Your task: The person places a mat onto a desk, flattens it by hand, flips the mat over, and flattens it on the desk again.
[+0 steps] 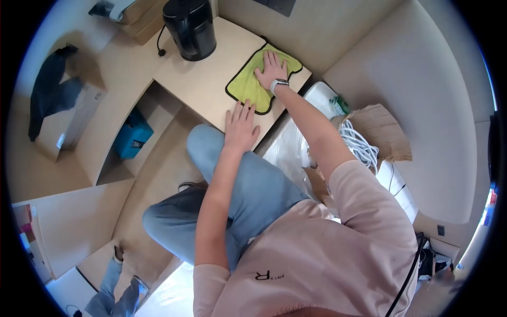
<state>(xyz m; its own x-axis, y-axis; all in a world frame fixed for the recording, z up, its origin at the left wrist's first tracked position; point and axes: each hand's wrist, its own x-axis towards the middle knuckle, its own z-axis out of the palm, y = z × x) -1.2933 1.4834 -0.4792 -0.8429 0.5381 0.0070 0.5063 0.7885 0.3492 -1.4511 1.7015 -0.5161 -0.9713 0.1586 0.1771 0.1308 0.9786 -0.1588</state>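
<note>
A yellow-green cloth (244, 84) with a black border lies spread on the light wooden counter (193, 79). My right hand (272, 71), with a watch at the wrist, rests flat on the cloth's upper right part, fingers spread. Lower down, my left hand (241, 128) lies with its fingers stretched out, the tips at the cloth's near edge. Neither hand grips anything. A black electric kettle (191, 31) stands on the counter, left of the cloth.
Beside the counter on the right, a torn cardboard box (388, 132) holds coiled white cable (359, 148). A teal box (133, 134) sits in the open shelf. Further left is a carton (74, 124) with dark fabric. Another person's legs (113, 290) show at lower left.
</note>
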